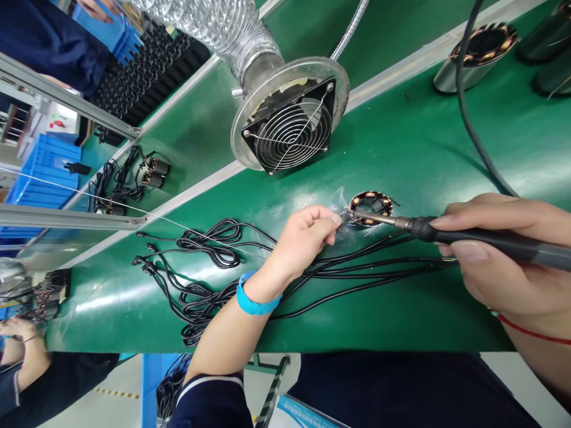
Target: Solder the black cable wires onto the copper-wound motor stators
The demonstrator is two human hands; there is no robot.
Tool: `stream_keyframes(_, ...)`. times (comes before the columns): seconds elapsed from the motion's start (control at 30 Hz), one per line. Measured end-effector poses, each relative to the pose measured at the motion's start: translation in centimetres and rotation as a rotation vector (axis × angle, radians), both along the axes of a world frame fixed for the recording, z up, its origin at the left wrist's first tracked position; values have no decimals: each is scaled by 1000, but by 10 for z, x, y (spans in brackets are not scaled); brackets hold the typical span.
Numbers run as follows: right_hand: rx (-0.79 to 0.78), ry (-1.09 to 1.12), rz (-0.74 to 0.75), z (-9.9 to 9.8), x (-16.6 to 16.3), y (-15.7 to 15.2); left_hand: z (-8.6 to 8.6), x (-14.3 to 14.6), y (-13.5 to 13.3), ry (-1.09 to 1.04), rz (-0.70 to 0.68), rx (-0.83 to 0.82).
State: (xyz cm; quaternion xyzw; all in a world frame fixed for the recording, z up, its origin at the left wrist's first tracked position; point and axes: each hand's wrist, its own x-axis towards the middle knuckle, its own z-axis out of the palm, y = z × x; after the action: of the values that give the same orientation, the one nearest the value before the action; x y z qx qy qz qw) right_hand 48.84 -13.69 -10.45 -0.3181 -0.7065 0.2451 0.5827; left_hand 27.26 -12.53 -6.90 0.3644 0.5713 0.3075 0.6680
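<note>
- Your right hand [504,261] has a closed grip on the soldering iron [482,238], held like a pen, with its tip at the near rim of the wound stator [371,206]
- Your left hand [307,235] has thumb and fingertips pinched shut on something fine just left of that tip, probably a wire end or solder; it is too small to tell which
- The stator lies flat on the green table [423,142], in the middle of the view, just below the extraction fan [292,131]
- Keep your right wrist resting low so the tip stays steady on the joint
- Keep your left fingertips clear of the hot tip; they are very near it
- The black leads [357,270] run under both hands, so lift the iron clear of their insulation
- Work close to the fan so that it can draw off the fumes
</note>
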Motion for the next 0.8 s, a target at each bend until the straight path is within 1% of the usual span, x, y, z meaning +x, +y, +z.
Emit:
stream_keyframes(0.13, -7, -19, 4, 1, 0, 0, 1, 1, 0, 12, -2, -17)
stream_keyframes(0.3, 15, -36, -67, 1, -1, 3, 1, 2, -1, 13, 6, -19)
stream_keyframes(0.4, 10, -172, -114, 10, -3, 3, 1, 1, -1, 12, 18, -30)
stream_keyframes(0.5, -82, -333, -151, 26, -6, 3, 1, 1, 0, 0, 31, -31)
stream_keyframes(0.6, -137, -432, -110, 39, -11, 7, 2, 1, 0, -15, 34, -26)
stream_keyframes(0.67, -157, -499, -66, 42, -15, 12, 3, 2, 0, -14, 34, -27)
stream_keyframes(0.73, -161, -529, -39, 38, -21, 17, 3, 2, 0, -11, 36, -30)
stream_keyframes(0.8, -170, -511, -16, 29, -26, 20, 3, 2, 0, -15, 39, -31)
